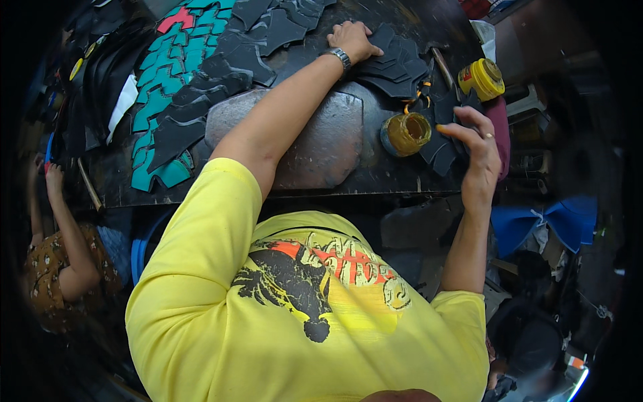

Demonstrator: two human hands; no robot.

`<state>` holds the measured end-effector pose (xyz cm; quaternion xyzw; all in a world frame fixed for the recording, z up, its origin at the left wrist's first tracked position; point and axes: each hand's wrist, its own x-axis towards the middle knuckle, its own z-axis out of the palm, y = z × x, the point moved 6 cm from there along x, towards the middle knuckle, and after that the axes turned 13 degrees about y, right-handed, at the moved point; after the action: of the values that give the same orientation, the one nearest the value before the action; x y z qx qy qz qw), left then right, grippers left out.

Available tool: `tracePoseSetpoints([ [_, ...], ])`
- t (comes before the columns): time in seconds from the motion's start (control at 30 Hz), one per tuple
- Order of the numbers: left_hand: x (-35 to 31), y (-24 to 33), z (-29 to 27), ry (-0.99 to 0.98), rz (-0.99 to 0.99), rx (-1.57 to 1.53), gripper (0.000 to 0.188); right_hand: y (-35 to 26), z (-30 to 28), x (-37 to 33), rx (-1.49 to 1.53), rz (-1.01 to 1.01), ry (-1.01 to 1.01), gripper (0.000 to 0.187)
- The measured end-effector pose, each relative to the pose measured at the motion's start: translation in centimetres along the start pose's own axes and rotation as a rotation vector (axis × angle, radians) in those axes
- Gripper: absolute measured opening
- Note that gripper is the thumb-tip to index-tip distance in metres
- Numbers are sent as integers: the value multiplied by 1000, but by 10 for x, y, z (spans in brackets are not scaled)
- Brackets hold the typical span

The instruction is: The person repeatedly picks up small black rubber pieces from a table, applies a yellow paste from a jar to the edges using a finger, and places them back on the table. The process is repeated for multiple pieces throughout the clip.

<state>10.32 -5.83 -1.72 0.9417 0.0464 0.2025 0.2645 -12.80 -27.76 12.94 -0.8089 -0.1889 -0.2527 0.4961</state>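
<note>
My left hand, with a metal watch at its wrist, reaches across the table and rests on black cut pieces, next to a fanned stack of them. Its fingers are spread, and nothing shows lifted in them. My right hand hovers at the table's right side with fingers apart and holds nothing. One fingertip carries a yellowish-brown smear. Just left of that fingertip stands an open glass jar of yellowish-brown paste, probably glue. A worn flat slab lies under my left forearm.
Teal cut pieces overlap in rows at the left, with one red piece on top. A yellow tub and a rod-like handle lie at the right. Another person's arm is at far left. A blue item sits lower right.
</note>
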Motion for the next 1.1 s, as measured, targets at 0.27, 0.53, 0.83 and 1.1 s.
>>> tracePoseSetpoints([
  [0.27,-2,-10,-69,179,-9,-721,60,11,48,7,-672,-253,-384,43],
  [0.53,-79,-28,-185,-90,-1,-894,64,12,42,13,-586,-87,-319,41],
  [0.83,-175,-21,-179,-589,-158,-947,67,-32,30,-33,-830,-234,-127,20],
  [1.1,-190,10,-182,-605,133,-821,74,-56,32,-37,11,64,139,61],
])
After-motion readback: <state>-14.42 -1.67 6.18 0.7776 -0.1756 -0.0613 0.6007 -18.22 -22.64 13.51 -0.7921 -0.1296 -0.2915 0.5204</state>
